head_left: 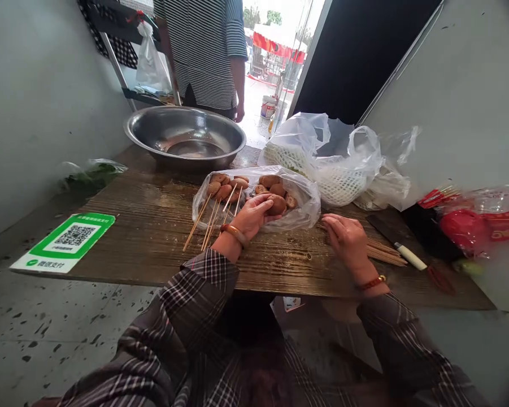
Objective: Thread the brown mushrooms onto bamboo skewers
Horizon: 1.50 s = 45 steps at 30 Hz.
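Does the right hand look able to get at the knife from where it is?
Probably yes: the knife lies just past the sticks beside the right hand, and its pale handle looks uncovered, with nothing blocking the way.

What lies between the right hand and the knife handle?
A bundle of thin sticks lies between the right hand and the knife's pale handle, as the head view shows.

From here I see brown, rounded pieces (270, 181), mushrooms perhaps, in the clear bag (310, 207); thin skewers (198, 226) slant out leftward. The left hand (251, 217) holds one smooth brown piece (277, 205) over it; loose sticks (385, 252) lie bundled to its right.
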{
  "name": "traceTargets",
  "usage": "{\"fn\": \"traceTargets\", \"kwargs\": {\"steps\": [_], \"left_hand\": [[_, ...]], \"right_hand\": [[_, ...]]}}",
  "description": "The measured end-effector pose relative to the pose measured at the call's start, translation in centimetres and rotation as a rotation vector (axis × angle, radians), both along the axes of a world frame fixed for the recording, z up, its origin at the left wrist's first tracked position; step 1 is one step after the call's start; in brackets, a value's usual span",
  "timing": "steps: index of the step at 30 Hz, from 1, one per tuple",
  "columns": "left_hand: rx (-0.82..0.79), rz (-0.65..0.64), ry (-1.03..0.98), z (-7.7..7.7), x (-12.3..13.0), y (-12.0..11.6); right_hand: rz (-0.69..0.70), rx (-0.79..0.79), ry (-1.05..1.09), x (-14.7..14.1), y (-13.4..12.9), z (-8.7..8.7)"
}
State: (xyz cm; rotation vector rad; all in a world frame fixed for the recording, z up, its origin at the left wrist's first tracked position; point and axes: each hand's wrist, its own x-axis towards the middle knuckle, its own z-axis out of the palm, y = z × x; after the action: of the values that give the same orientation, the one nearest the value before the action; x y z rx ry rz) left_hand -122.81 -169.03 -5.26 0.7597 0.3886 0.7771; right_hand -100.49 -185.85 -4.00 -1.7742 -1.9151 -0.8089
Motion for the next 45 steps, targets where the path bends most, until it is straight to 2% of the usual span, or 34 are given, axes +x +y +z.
{"fn": "traceTargets", "kwargs": {"steps": [4, 7, 9, 11, 15, 19, 21, 23, 26, 28, 32, 45], "left_hand": [[0.007, -0.004, -0.005, -0.1, 0.1, 0.1], [0.022, 0.0, -0.009, -0.1, 0.0, 0.1], [0.026, 0.025, -0.013, -0.1, -0.1, 0.1], [0.023, 0.065, -0.016, -0.1, -0.2, 0.1], [0.002, 0.117, -0.003, -0.1, -0.3, 0.3], [-0.036, 0.17, 0.016, 0.0, -0.3, 0.4], [-0.055, 0.201, 0.017, 0.2, -0.3, 0.5], [-0.07, 0.215, 0.019, 0.4, -0.4, 0.5], [-0.076, 0.216, 0.028, 0.6, -0.4, 0.5], [-0.071, 0.211, 0.038, 0.6, -0.3, 0.5], [-0.063, 0.205, 0.054, 0.5, -0.2, 0.4], [-0.014, 0.179, 0.112, 0.1, -0.1, 0.1]], "right_hand": [[0.15, 0.113, 0.191, -4.3, 0.0, 3.5], [0.208, 0.128, 0.494, -7.2, 0.7, 4.6], [0.215, 0.045, 0.738, -8.6, 1.6, 4.0], [0.222, -0.088, 0.951, -9.4, 2.7, 2.7], [0.279, -0.268, 1.291, -9.9, 5.0, 0.3], [0.328, -0.346, 1.522, -9.9, 7.0, -0.1], [0.346, -0.369, 1.511, -9.7, 8.0, 0.1], [0.349, -0.347, 1.4, -9.4, 8.7, 0.1], [0.34, -0.276, 1.22, -9.0, 9.3, -0.5], [0.348, -0.278, 1.18, -8.8, 9.3, -1.1], [0.381, -0.344, 1.216, -8.4, 8.8, -1.7], [0.38, -0.345, 1.269, -8.3, 8.6, -1.7]]}}
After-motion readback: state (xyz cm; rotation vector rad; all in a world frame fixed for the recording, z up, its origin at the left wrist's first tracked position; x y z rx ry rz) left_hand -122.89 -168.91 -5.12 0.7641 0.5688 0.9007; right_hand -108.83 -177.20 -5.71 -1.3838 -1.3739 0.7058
